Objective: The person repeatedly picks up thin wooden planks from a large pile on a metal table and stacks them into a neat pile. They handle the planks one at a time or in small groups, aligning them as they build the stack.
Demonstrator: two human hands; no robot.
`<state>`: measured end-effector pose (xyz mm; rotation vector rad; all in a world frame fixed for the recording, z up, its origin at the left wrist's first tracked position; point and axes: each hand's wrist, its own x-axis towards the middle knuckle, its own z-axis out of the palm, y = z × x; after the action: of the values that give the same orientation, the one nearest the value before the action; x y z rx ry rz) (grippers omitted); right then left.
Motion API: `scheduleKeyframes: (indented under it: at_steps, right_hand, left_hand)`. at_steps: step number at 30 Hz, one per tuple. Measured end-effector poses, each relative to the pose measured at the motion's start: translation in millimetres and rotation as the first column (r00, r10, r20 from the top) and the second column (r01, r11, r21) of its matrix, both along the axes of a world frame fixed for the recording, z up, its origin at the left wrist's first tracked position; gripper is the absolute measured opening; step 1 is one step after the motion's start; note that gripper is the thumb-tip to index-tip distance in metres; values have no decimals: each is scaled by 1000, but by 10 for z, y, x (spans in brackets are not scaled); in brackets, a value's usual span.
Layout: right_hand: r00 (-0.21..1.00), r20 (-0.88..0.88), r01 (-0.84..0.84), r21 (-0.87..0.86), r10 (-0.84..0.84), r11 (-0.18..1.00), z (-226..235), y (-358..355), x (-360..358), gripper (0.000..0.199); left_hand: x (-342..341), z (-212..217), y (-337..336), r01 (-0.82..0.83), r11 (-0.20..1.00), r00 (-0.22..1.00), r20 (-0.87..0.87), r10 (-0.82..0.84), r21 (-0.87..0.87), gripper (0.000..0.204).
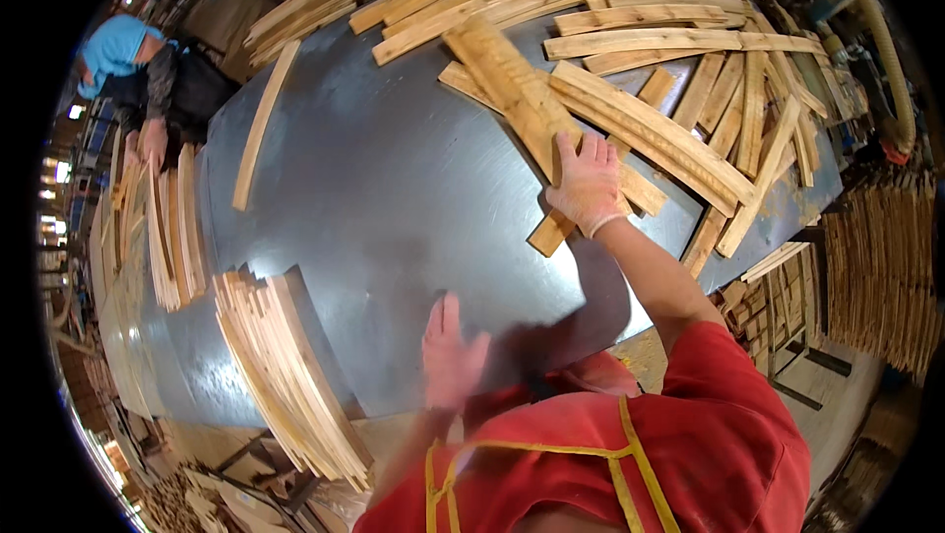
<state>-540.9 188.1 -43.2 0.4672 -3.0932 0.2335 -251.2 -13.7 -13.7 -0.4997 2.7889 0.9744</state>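
My right hand [588, 182], in a thin pale glove, lies with its fingers stretched over the near end of a wide wooden board [507, 85]. That board slants across other strips at the middle of a shiny metal table [364, 169]. Just below the hand, the end of a narrow strip [551, 234] sticks out. My left hand [453, 354] hovers near the table's front edge, slightly blurred, thumb apart from the fingers and nothing held. To the right of my right hand lie long strips [650, 134], stacked and crossing one another.
A neat bundle of strips [285, 376] overhangs the front left edge. One single strip [266, 125] lies at the left. Many strips [640, 41] cover the far right. At far left, a person in a blue head covering [118, 51] handles strips [172, 228]. Stacked wood [879, 267] stands at right.
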Motion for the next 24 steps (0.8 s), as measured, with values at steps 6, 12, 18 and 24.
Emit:
scheduleKeyframes:
  at_steps: [6, 12, 18, 24]
  right_hand:
    - [935, 339, -61, -140, 105, 988, 347, -267, 701, 102]
    - [146, 626, 859, -465, 766, 216, 27, -698, 2089, 61]
    - [-2, 807, 515, -505, 590, 693, 69, -1303, 2712, 49]
    - [187, 686, 139, -727, 703, 673, 140, -1759, 2848, 60]
  left_hand:
    - [-424, -383, -234, -353, 806, 933, 119, 339, 474, 84]
    - [-19, -523, -709, -424, -367, 826, 520, 218, 828, 54]
    - [879, -118, -1077, -365, 31, 896, 342, 282, 930, 47]
    - [1841, 280, -1429, -470, 830, 882, 110, 459, 300, 58]
